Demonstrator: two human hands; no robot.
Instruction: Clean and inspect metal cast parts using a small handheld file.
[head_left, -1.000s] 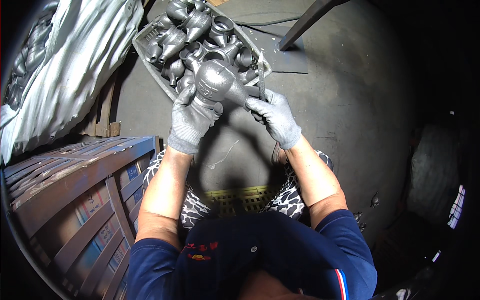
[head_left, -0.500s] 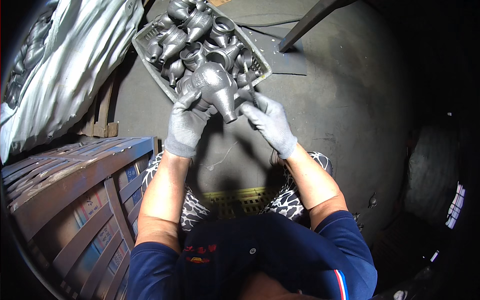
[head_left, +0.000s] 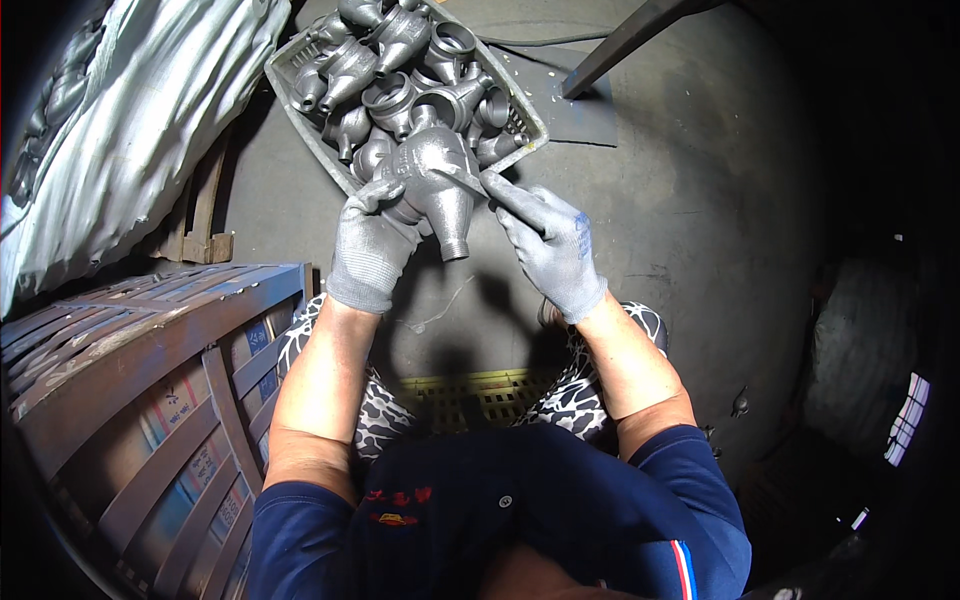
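A grey metal casting [head_left: 440, 165], with a round body and a tapering neck, hangs tilted over the near edge of a crate. My left hand [head_left: 376, 240], in a grey glove, is closed on its left side, thumb on top. The neck points down toward me. My gloved right hand [head_left: 550, 240] is closed on a thin flat metal tool [head_left: 460, 181], perhaps a file or scraper. Its blade lies across the casting's body near the base of the neck. The fingers hide the tool's handle.
The grey plastic crate [head_left: 312, 150] holds several similar castings. A slatted wooden crate [head_left: 150, 345] stands at the left, below a white woven sack [head_left: 165, 130]. A dark metal leg [head_left: 620, 55] slants down at the upper right. A yellow plastic crate [head_left: 480, 385] is between my legs.
The tool's blade has come onto the casting's body from its right side. My right hand has turned and shifted slightly right. The casting stays in my left hand, its neck a little lower.
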